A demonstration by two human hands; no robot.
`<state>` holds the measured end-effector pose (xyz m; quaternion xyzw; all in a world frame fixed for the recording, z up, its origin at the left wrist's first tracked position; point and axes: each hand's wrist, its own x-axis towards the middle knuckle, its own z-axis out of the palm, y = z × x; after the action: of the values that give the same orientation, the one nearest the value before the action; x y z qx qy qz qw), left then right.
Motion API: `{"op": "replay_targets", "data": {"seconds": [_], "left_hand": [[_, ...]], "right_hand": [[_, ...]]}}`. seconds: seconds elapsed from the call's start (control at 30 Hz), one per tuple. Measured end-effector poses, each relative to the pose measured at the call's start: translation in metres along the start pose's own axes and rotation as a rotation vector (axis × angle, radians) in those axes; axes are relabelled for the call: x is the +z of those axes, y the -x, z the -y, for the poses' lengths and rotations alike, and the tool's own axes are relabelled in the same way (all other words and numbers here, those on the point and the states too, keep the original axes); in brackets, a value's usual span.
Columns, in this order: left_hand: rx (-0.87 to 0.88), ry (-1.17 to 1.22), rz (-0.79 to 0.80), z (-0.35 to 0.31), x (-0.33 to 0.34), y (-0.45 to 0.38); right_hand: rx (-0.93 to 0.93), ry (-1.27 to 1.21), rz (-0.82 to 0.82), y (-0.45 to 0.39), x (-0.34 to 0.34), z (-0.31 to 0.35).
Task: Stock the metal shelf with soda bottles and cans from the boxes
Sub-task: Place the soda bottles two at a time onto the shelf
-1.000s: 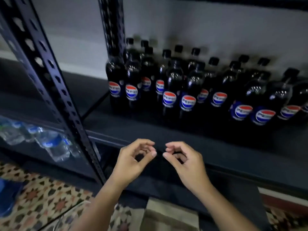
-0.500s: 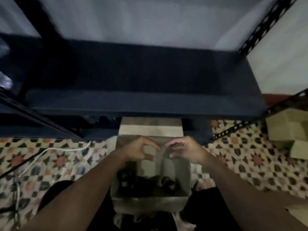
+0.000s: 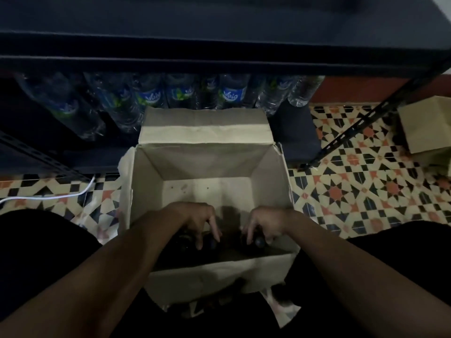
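Both hands reach into the open brown cardboard box [image 3: 210,164] on the patterned tile floor [image 3: 361,191]. The left hand [image 3: 195,220] curls its grip round dark soda bottle tops [image 3: 210,242] at the box's near wall; the right hand [image 3: 266,223] pinches another dark bottle cap [image 3: 259,241]. Clear water bottles [image 3: 151,96] stand on the dark metal shelf [image 3: 219,45] beyond.

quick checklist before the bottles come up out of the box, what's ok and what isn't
1. Left hand on dark bottle tops: ok, fingers curled over them.
2. Right hand on a bottle cap: ok, though the grip looks shallow.
3. Cardboard box flaps open: ok.
4. How many bottles are left in the box: cannot tell, too dark.
5. Lift path: not ok, the shelf edge overhangs the box's far end.
6. Free shelf space: cannot tell.
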<state>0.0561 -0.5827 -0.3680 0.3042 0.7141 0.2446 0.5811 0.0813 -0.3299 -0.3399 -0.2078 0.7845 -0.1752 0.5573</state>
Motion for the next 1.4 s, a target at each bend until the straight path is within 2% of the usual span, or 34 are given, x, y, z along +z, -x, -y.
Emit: {"op": "replay_targets", "data": {"seconds": [0.1, 0.27, 0.53, 0.73, 0.93, 1.1, 1.4], "left_hand": [[-0.018, 0.012, -0.023, -0.002, 0.009, -0.005], [0.011, 0.042, -0.049, 0.003, 0.018, -0.004], [0.061, 0.200, -0.141, 0.005, 0.014, 0.010], [0.124, 0.352, -0.203, -0.032, -0.014, 0.060], [0.225, 0.498, -0.349, -0.125, -0.052, 0.173], [0.332, 0.536, -0.477, -0.234, -0.087, 0.281], [0.447, 0.345, -0.889, -0.426, -0.137, 0.438]], "right_hand": [[0.018, 0.067, 0.018, -0.005, 0.006, 0.005], [0.029, 0.062, -0.053, -0.002, 0.012, 0.003], [-0.017, -0.061, -0.175, 0.008, 0.007, 0.004], [-0.113, -0.295, -0.233, 0.054, -0.029, 0.033], [-0.228, -0.581, -0.381, 0.166, -0.080, 0.102], [-0.348, -0.681, -0.543, 0.289, -0.137, 0.185], [-0.536, -0.694, -0.865, 0.493, -0.221, 0.320]]}}
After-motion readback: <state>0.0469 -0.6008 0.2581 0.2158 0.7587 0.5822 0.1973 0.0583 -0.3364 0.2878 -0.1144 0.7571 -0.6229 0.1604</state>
